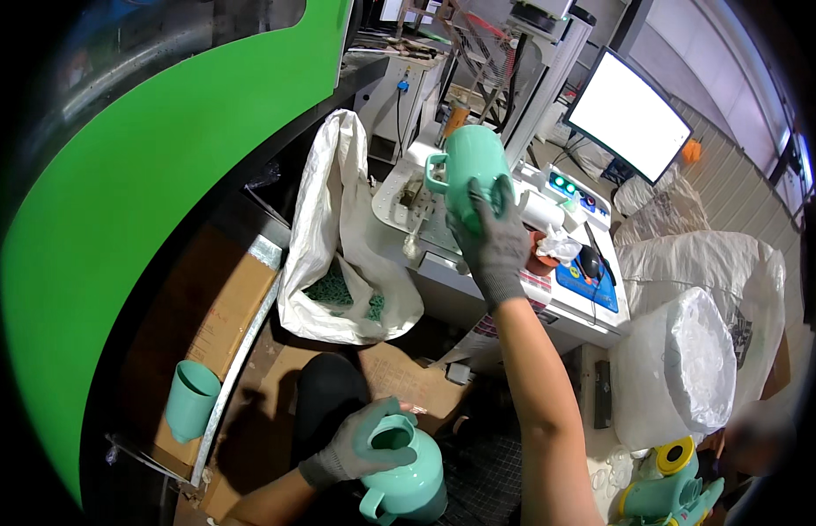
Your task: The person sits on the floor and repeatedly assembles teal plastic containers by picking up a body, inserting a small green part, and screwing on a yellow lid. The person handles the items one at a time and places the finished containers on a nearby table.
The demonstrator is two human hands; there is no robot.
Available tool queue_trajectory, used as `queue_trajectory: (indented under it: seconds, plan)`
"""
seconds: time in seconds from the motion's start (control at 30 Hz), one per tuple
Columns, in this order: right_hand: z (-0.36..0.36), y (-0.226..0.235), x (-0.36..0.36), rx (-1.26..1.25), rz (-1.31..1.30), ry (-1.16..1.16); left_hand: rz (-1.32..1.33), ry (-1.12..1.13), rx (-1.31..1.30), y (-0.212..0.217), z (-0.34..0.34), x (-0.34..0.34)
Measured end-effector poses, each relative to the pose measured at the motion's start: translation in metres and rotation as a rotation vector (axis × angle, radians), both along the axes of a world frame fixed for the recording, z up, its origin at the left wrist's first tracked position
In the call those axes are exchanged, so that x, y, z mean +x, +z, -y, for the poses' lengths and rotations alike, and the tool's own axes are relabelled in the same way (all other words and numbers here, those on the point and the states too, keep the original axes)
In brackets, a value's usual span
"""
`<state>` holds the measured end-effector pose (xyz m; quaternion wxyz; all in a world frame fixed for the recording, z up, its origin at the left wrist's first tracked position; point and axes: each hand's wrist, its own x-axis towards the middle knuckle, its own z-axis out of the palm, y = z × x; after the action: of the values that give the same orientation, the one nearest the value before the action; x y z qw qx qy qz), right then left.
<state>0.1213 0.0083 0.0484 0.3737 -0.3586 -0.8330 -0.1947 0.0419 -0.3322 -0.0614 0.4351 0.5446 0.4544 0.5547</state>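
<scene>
My right hand (497,245), in a grey glove, is stretched forward and grips a mint-green jug (478,156) by its lower end. That jug has a side handle on its left and is held over the white bench machine. Down by my lap, my gloved left hand (360,445) is closed around the neck of a second mint-green jug (415,478). This one has an open round mouth and a handle toward me. A mint-green cup-shaped shell (192,401) stands apart at the lower left, on cardboard.
A white woven sack (325,254) with green bits inside stands ahead. The white bench machine (439,230) carries lit buttons, a mouse (589,261) and a monitor (631,114) above. Plastic-lined sacks (658,377) and yellow-and-green parts (666,486) lie right. A big green machine (154,167) curves along the left.
</scene>
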Motion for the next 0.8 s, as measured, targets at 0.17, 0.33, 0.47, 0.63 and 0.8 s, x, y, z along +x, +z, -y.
queue_trajectory:
  seconds: [0.17, 0.33, 0.47, 0.63, 0.8]
  plan:
    - [-0.025, -0.032, -0.053, -0.190, 0.222, -0.163, -0.170, 0.052, -0.016, -0.017, 0.011, -0.033]
    - [-0.034, -0.034, -0.043, -0.151, 0.236, -0.143, -0.019, 0.005, -0.097, -0.020, 0.003, -0.031]
    - [-0.034, -0.041, -0.049, -0.072, 0.118, 0.006, 0.003, -0.052, -0.076, -0.024, -0.005, -0.023]
    - [0.043, -0.026, 0.000, -0.024, 0.225, 0.292, 0.112, -0.010, -0.038, -0.020, -0.013, -0.001]
    - [0.148, -0.030, 0.097, 0.100, 0.535, 0.443, 0.173, -0.159, 0.027, -0.026, -0.018, 0.018]
